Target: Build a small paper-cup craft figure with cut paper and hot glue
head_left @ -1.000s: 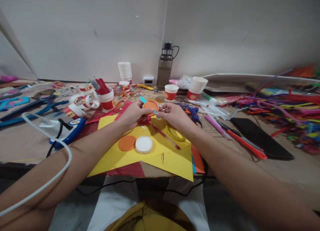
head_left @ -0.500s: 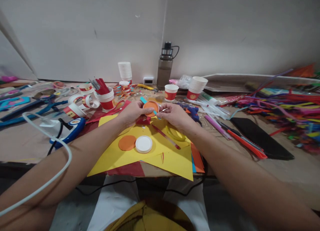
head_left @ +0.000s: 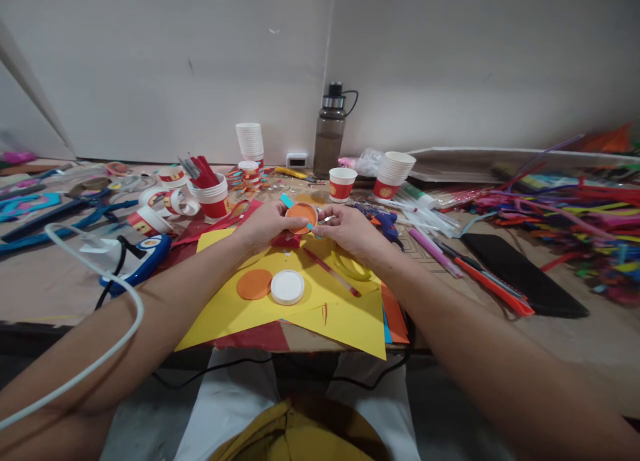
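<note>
Between my hands is an orange disc (head_left: 303,214) with a pale rim, held above the yellow paper (head_left: 215,314). My left hand (head_left: 273,224) grips its left side, the thumb lying over its face. A light blue strip (head_left: 287,200) sticks out at its upper left, and more blue shows at its lower right. My right hand (head_left: 340,226) pinches that lower right side. Nearer to me, a flat orange circle (head_left: 254,284) lies against a white round lid (head_left: 287,287). Right of them are a red-tipped stick (head_left: 333,274) and a yellow ring of tape (head_left: 353,264).
Behind stand a dark bottle (head_left: 329,138), a single paper cup (head_left: 343,184) and stacked cups (head_left: 395,174). A blue glue gun (head_left: 383,222) and a black phone (head_left: 523,274) lie to the right. A white cable (head_left: 117,344) crosses my left forearm.
</note>
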`<state>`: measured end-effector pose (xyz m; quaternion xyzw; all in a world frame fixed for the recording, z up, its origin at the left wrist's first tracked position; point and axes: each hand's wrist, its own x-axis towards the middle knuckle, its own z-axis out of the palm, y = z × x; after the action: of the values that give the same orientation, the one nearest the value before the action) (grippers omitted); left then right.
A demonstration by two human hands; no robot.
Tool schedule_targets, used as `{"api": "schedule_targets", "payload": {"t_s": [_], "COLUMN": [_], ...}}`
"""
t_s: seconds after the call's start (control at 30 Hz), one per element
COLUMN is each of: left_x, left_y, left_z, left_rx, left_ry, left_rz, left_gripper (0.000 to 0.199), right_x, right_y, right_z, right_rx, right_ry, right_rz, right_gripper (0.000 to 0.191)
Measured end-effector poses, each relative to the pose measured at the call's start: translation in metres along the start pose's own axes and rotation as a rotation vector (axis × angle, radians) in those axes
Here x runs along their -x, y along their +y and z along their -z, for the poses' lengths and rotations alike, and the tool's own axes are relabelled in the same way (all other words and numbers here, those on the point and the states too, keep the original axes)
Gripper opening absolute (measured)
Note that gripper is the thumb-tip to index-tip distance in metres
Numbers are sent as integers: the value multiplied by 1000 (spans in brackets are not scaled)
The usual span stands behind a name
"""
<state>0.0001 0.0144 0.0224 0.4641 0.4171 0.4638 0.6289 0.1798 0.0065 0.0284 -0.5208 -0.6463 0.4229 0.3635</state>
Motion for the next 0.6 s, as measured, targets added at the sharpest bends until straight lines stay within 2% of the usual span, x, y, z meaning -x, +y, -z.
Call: {"api": "schedule_targets", "payload": {"t_s": [0.13, 0.33, 0.5, 0.6], "left_x": [-4, -7, -7, -5], "left_y": [0, 1, 1, 2], "left_z": [0, 4, 4, 2], "left_rx": [-2, 55, 66, 62], "left_ry": [-60, 2, 4, -20], "left_rz": [-20, 10, 15, 13], "left_gripper": [30, 23, 20, 23], "right_x": [-2, -10, -3, 2], "right_y": [2, 10, 3, -2], "right_z": [0, 2, 1, 0], "right_rx": [-24, -105, 88, 182], "right_ry": [19, 66, 15, -25], "right_rz": [26, 23, 103, 118], "right_gripper": [18, 21, 30, 27]}}
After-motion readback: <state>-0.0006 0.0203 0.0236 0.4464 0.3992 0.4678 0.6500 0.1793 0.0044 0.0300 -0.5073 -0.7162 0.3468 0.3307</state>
